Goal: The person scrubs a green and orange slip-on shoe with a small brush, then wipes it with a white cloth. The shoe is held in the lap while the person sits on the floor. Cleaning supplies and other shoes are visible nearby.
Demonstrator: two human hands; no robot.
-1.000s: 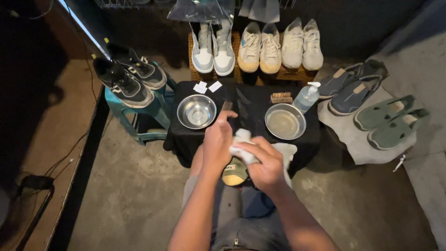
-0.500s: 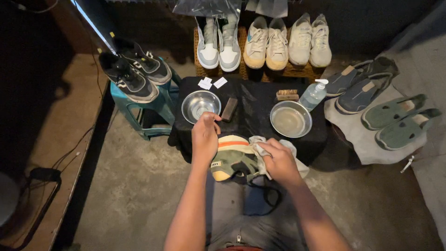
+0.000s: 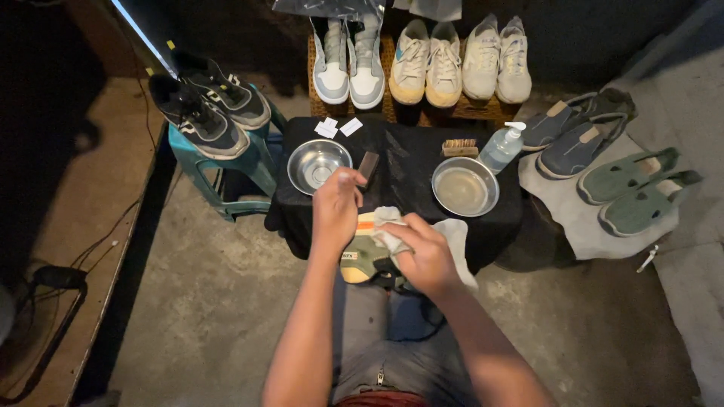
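My left hand (image 3: 337, 213) grips the upper part of an olive and cream shoe (image 3: 365, 260) with an orange stripe, held over my lap. My right hand (image 3: 426, 256) presses a pale cloth (image 3: 389, 231) against the shoe's side. Just beyond the hands is a small table draped in black cloth (image 3: 403, 162). On it stand an empty metal bowl (image 3: 320, 165) at the left and a metal bowl with water (image 3: 464, 186) at the right. A dark block (image 3: 368, 166) lies between them.
A brush (image 3: 459, 147), a clear pump bottle (image 3: 504, 145) and white paper slips (image 3: 338, 126) lie on the table. Pale sneakers (image 3: 422, 60) line the back. Black sneakers (image 3: 207, 105) rest on a teal stool (image 3: 243, 167). Grey and green slip-ons (image 3: 603, 162) lie on the right.
The shoe has turned in my hands and my left hand has shifted up onto its top. My right hand has slid the cloth along the shoe's side.
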